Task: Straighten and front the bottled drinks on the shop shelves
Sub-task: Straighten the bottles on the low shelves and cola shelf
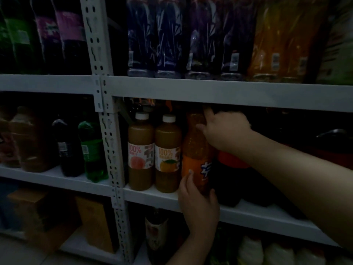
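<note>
Tall orange soda bottle point(196, 150) gripped at base by left hand point(198, 203); right hand point(225, 131) laid at neck, closure cannot be told; judged heavy, stiff, slick.

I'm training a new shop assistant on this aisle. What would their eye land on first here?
The bright orange soda bottle on the middle shelf stands out, with the left hand gripping its base and the right hand at its neck. Just to its left stand two white-capped juice bottles, upright with labels facing out, the brightest things in a dim scene.
</note>
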`<action>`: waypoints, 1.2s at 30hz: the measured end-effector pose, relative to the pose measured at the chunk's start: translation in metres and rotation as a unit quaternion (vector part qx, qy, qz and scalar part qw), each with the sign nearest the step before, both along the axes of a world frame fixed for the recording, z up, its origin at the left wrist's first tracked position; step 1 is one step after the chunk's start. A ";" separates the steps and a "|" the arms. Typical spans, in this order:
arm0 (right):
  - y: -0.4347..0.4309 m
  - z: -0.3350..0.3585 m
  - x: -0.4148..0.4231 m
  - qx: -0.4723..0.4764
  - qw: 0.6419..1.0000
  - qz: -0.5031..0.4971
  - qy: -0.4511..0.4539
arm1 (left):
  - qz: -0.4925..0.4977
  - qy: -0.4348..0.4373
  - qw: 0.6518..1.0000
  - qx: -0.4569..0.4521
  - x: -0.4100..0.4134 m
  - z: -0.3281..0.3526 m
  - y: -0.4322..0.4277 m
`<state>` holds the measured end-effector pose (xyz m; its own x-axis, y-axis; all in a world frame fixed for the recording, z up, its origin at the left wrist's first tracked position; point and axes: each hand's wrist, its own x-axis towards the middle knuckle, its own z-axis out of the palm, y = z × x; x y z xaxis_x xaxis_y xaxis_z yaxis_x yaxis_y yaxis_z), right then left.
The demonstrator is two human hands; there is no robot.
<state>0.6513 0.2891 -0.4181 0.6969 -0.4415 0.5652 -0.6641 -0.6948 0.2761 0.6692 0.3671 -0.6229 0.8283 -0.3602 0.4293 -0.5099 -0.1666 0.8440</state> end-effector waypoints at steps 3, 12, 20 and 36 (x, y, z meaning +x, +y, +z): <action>0.001 0.000 0.013 0.103 0.994 0.014 -0.034 | 0.028 0.011 0.999 0.041 -0.005 -0.009 -0.010; 0.008 0.001 0.032 0.143 0.983 0.066 -0.091 | 0.062 -0.082 0.992 0.078 0.013 -0.018 -0.019; 0.013 -0.002 0.026 0.011 0.998 0.023 -0.064 | 0.060 -0.092 0.992 0.069 0.021 -0.014 -0.014; 0.017 -0.009 0.026 0.013 0.991 0.013 -0.134 | 0.040 -0.132 0.975 0.173 0.026 -0.006 -0.005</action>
